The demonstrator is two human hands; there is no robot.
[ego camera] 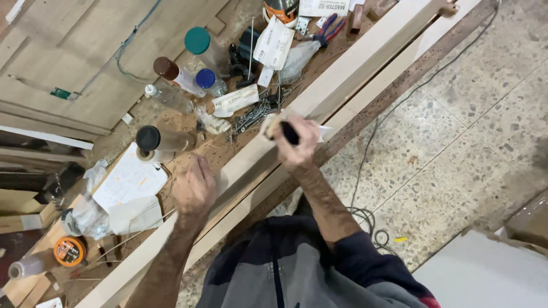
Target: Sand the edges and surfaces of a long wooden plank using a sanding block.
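While left hand (194, 191) lies flat, fingers together, on plank (342, 85) (diagonal, upper-right), right hand (294, 141) fingers grip black-handled tool (289, 133).

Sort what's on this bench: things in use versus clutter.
In use:
long pale wooden board
left hand, resting on it
right hand, gripping a dark-tipped tool

Lying about:
bottles
loose screws
pliers
papers
orange tape roll

Speckled terrazzo floor (456, 131), cluttered workbench (188, 122)
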